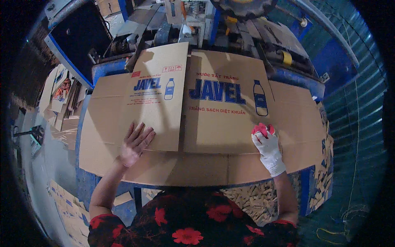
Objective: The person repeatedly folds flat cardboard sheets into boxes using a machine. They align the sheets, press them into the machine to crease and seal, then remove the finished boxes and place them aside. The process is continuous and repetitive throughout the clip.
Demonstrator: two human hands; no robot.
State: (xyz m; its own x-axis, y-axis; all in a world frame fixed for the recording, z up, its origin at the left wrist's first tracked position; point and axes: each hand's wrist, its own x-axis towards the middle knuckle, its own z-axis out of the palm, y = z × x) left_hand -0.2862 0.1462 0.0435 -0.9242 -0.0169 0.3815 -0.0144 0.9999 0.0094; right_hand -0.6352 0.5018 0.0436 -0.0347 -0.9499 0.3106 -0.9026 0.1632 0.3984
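Observation:
A large flat brown cardboard box blank (214, 123) with blue and red print and a bottle drawing lies spread over a blue work table (88, 183). My bare left hand (135, 144) rests palm down, fingers spread, on the lower edge of the left printed panel. My right hand (267, 146), in a white glove with red fingertips, presses on the lower right corner of the right printed panel. Neither hand holds anything.
A machine (230, 24) with rollers and blue frame stands behind the cardboard. Stacks of cardboard sheets (61, 94) lie at the left, scrap strips (255, 197) under the table's front right. A corrugated metal wall (354, 107) runs along the right.

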